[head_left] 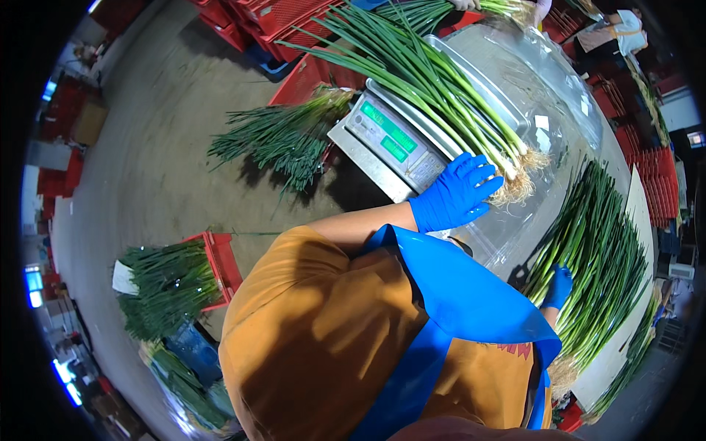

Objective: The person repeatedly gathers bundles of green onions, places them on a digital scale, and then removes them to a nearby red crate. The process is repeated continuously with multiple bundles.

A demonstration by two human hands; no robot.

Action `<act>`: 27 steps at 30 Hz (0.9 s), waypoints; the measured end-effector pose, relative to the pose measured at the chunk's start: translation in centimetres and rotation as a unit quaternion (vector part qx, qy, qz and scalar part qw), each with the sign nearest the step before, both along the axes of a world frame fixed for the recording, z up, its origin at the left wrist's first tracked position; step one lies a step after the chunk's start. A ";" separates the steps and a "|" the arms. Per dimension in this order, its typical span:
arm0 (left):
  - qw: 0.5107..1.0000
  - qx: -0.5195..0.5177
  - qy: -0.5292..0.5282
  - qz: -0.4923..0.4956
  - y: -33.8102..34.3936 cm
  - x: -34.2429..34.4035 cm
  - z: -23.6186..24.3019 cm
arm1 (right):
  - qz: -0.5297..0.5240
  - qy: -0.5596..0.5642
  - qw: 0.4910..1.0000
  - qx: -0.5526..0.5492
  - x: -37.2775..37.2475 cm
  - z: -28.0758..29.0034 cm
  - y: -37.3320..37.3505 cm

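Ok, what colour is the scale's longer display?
The longer display glows green; see the head view.

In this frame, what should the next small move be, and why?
Probably lift a few stalks from the pile of green onions with the right hand: it reaches into that pile, while the left hand is at the root end of the bunch on the scale.

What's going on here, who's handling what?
A person in blue gloves is handling green onions. The left hand is spread at the root end of a bunch lying across a digital scale, its display lit green. The right hand is on a larger heap to the right; whether it grips any stalks isn't clear. More onions sit in a red crate at lower left.
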State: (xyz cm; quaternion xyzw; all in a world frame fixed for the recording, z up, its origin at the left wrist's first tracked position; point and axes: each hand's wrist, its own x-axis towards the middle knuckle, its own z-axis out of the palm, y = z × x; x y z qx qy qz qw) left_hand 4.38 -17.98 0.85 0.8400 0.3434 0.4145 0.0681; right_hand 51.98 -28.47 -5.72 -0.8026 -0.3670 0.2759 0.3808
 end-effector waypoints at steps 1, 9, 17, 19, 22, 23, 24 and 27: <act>1.000 -0.004 -0.002 0.017 -0.5 -0.7 0.4 | 0.018 0.228 0.973 0.042 -0.5 2.5 1.9; 0.998 -0.045 -0.021 0.048 -3.7 -2.1 1.4 | 0.158 0.453 0.861 0.169 -14.6 22.2 2.2; 0.997 -0.067 -0.018 0.015 -2.0 -3.8 1.0 | 0.289 -0.021 0.931 0.221 -25.2 22.2 12.7; 0.997 -0.071 -0.006 0.008 -1.5 -4.3 1.5 | 0.346 -0.228 0.868 0.273 -27.9 19.8 16.7; 0.997 -0.081 0.006 -0.016 -0.7 -5.0 1.5 | 0.424 -0.392 0.801 0.158 -30.1 15.3 21.8; 0.996 -0.087 0.006 -0.024 -0.5 -5.4 1.3 | 0.454 -0.411 0.784 0.101 -29.9 12.9 22.9; 0.995 -0.097 0.004 -0.021 -0.6 -6.1 0.9 | 0.466 -0.420 0.773 0.095 -30.8 12.4 22.8; 0.994 -0.111 -0.006 -0.018 -0.6 -8.3 0.4 | 0.414 -0.378 0.822 0.102 -31.0 13.1 21.0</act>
